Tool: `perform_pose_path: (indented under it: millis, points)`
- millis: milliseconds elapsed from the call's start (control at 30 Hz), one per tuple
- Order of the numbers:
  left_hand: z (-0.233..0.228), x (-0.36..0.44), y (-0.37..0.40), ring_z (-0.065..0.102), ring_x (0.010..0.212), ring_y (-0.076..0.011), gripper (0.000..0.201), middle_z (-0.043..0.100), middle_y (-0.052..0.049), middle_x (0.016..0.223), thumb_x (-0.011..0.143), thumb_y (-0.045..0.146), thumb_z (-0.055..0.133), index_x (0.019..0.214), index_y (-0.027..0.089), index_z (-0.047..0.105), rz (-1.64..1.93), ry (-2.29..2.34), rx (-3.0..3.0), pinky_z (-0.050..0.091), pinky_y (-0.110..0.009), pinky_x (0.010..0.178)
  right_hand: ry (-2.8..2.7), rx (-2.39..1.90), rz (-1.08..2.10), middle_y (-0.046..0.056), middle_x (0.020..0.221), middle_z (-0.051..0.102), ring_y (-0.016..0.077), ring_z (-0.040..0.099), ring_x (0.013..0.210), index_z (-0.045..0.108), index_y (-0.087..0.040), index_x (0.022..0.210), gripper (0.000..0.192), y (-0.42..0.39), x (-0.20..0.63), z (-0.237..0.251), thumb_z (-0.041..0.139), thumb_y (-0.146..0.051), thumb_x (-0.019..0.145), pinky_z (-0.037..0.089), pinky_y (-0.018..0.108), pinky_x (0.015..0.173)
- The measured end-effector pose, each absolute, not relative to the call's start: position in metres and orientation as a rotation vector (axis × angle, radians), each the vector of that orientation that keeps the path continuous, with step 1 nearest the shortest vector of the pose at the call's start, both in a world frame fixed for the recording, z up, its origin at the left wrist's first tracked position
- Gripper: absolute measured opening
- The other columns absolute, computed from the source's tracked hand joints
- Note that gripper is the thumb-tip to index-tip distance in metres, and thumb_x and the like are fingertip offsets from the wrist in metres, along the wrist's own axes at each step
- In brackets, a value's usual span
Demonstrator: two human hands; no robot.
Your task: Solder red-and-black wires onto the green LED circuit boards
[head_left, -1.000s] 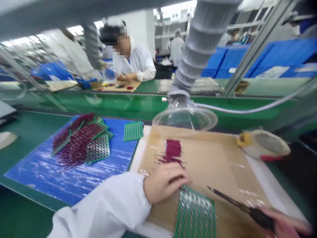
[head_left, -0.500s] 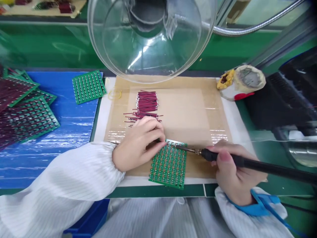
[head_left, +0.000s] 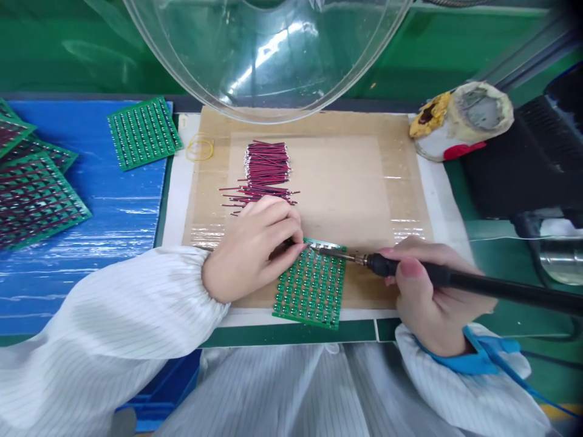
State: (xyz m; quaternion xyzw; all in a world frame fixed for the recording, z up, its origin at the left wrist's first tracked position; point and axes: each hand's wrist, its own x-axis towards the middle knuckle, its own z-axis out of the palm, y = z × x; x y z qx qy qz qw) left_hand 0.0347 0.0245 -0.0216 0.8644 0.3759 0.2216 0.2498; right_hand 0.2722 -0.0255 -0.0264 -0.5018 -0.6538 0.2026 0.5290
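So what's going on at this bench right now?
A person in a white coat is soldering. The right hand holds a soldering iron in a closed grip, its tip at the top edge of a small green circuit board. The left hand pinches something thin at that same spot, too small to tell. A pile of short red wires lies on the brown mat, with more green boards on the blue sheet to the left.

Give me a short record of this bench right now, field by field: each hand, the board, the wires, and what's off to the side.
left hand: fingertips pinched at the top edge of the circuit board
right hand: grips the soldering iron, tip at the board's top edge
wires: red bundle on the cardboard mat
left side: more boards on a blue sheet
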Motion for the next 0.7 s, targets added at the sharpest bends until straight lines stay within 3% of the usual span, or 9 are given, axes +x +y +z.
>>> perform_pose_path:
  millis: [233,467,567,700]
  points:
    - [-0.0218,0.0347,0.025,0.051,0.097,-0.0198,0.014,0.059,-0.004,0.097,0.094,0.024,0.05,0.086,0.017,0.06,0.598,1.025,2.352,0.039,-0.037,0.091,-1.519,-1.247,0.479,-0.002,0.073,0.068,0.0085,0.06,0.057,0.07,-0.019,0.084,0.007,-0.0259,0.2729,-0.0274,0.064,-0.016,0.082,0.047,0.022,0.052]
    - [-0.0206,0.0362,0.0247,0.051,0.097,-0.02,0.012,0.06,-0.003,0.096,0.092,0.022,0.052,0.084,0.017,0.059,0.583,1.049,2.347,0.039,-0.037,0.09,-1.532,-1.291,0.503,-0.006,0.074,0.069,0.0099,0.06,0.056,0.07,-0.026,0.086,0.007,-0.0267,0.2725,-0.0274,0.065,-0.024,0.082,0.048,0.026,0.052]
    - [-0.0197,0.0367,0.0253,0.05,0.097,-0.02,0.011,0.059,-0.003,0.095,0.092,0.021,0.052,0.084,0.017,0.058,0.579,1.064,2.337,0.039,-0.037,0.089,-1.469,-1.289,0.469,-0.005,0.071,0.067,0.01,0.056,0.051,0.07,-0.025,0.082,0.005,-0.0253,0.269,-0.0287,0.065,-0.026,0.082,0.043,0.027,0.045]
    - [-0.0197,0.0376,0.0237,0.05,0.097,-0.0202,0.011,0.059,-0.003,0.095,0.092,0.021,0.051,0.084,0.017,0.058,0.57,1.067,2.332,0.039,-0.037,0.089,-1.182,-1.288,0.42,-0.003,0.065,0.06,0.0107,0.05,0.045,0.066,-0.022,0.072,0.017,-0.0203,0.269,-0.0255,0.063,-0.034,0.084,0.034,0.027,0.036]
